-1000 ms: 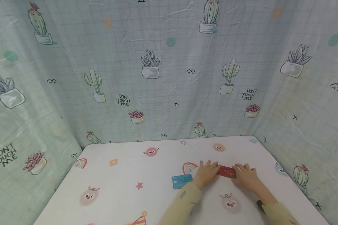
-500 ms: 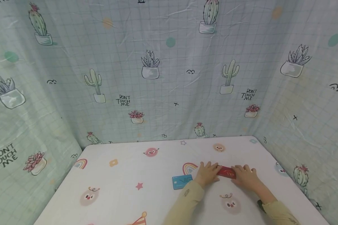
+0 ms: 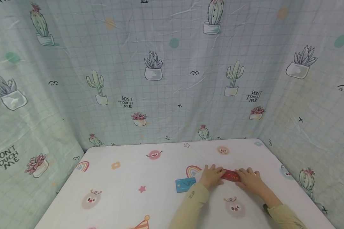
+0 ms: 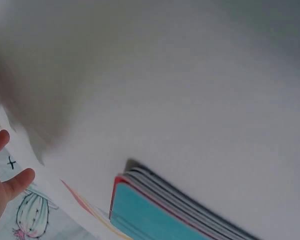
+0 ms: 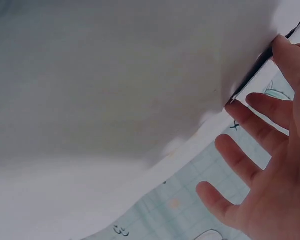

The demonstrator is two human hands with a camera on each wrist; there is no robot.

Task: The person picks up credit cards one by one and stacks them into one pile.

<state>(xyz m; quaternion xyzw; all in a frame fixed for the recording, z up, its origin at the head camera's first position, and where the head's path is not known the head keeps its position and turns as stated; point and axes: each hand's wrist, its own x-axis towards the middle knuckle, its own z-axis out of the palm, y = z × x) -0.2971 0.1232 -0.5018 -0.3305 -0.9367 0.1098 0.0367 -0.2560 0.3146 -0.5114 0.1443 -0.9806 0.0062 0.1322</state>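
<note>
A red card [image 3: 231, 175] lettered "VIP" spans the gap between both hands, close over the tabletop. My left hand [image 3: 212, 177] pinches its left end; my right hand [image 3: 251, 181] pinches the right end between thumb and fingers. From the right wrist, the card [image 5: 252, 75] shows edge-on as a thin dark strip at the fingertips. To the left of my left hand lies a blue VIP card [image 3: 185, 185]. The left wrist view reveals that this blue card [image 4: 150, 215] tops a neat stack of several cards. Only a few fingers of the left hand [image 4: 2, 187] show there.
A white table [image 3: 117, 190] printed with rainbows, stars and smiling faces carries everything. Beside the right sleeve, a small dark green thing [image 3: 265, 208] is mostly hidden. A cactus-print curtain [image 3: 172, 89] closes off the back and both sides.
The left forearm has swung slightly right, and the red card looks a little more tilted between the hands. The blue card has stayed put.
</note>
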